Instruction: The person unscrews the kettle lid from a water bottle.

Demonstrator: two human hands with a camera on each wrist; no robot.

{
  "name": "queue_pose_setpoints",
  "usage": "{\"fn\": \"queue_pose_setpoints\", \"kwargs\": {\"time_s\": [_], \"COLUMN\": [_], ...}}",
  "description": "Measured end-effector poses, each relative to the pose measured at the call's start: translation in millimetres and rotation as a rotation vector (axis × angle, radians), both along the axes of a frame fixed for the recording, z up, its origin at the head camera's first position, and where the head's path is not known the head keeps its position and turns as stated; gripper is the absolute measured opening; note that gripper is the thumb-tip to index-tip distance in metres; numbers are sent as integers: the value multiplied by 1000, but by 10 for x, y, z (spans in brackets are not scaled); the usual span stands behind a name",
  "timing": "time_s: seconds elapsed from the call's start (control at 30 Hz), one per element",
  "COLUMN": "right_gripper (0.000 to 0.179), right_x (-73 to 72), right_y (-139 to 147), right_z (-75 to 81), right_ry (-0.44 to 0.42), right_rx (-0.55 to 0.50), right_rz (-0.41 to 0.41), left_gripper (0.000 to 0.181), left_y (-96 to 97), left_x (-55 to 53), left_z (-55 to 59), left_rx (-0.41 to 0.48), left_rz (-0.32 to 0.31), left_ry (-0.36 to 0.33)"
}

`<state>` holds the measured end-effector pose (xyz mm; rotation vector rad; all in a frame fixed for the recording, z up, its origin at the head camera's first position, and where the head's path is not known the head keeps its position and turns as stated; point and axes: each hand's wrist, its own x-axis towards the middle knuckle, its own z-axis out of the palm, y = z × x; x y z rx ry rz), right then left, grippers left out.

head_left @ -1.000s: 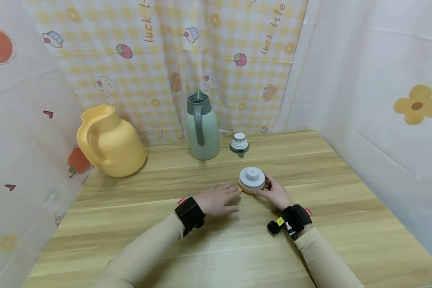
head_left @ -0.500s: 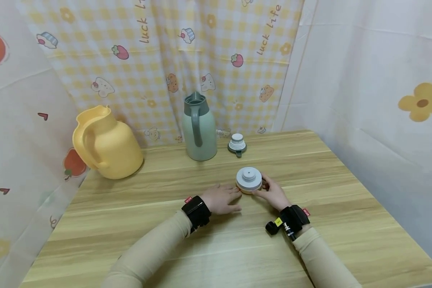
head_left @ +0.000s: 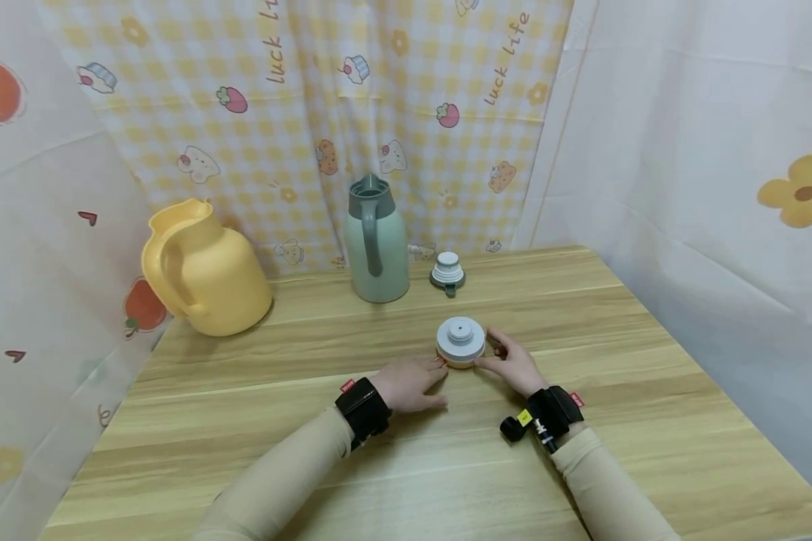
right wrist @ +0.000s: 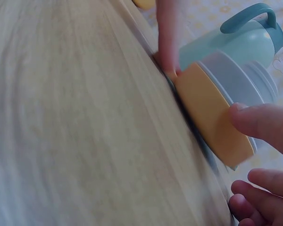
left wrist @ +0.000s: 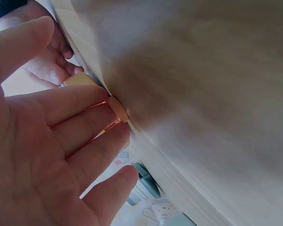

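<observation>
A round yellow-and-grey jug lid [head_left: 461,336] lies on the table, yellow part down and grey stepped part up. My left hand [head_left: 409,385] reaches it from the left with nearly straight fingers. In the left wrist view, its fingertips touch a small orange tab [left wrist: 118,110] at the lid's edge. On the right side is my right hand [head_left: 513,365]. The right wrist view shows its thumb [right wrist: 262,123] against the lid's side, while its bent fingers stand apart from the lid. The lid's underside is hidden.
A yellow jug [head_left: 213,274] without a lid stands back left. A green vacuum jug [head_left: 382,252], open at the top, is at the back middle. Beside it a white-and-green stopper [head_left: 449,272] sits on the wooden table [head_left: 582,315]. Patterned curtains [head_left: 277,150] enclose the back and sides.
The lid has shifted slightly left, away from the right hand's fingers, and a gap shows there. The left hand has drawn back a little with it. The head view has moved slightly.
</observation>
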<state>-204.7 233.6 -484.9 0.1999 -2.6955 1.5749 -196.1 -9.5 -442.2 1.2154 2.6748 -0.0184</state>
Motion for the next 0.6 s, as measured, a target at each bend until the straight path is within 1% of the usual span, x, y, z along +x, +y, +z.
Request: {"fn": "queue_pose_setpoints", "kwargs": {"time_s": [0.1, 0.27, 0.43, 0.6], "right_gripper": [74, 70, 67, 64], "right_x": [15, 21, 45, 69], "right_y": [-6, -43, -50, -18], "right_z": [4, 7, 28, 43], "right_ry": [-10, -25, -39, -10], "right_rx": [-1, 10, 21, 38], "right_rz": [-1, 13, 22, 9], "left_gripper": [67, 65, 64, 63], "left_y": [-108, -373, -665, -954], "left_x": [73, 226, 386, 507], "left_z": [23, 50, 71, 55], "left_rx": [6, 36, 61, 85], "left_rz": [14, 36, 98, 147], "left_ry": [-1, -9, -25, -6]}}
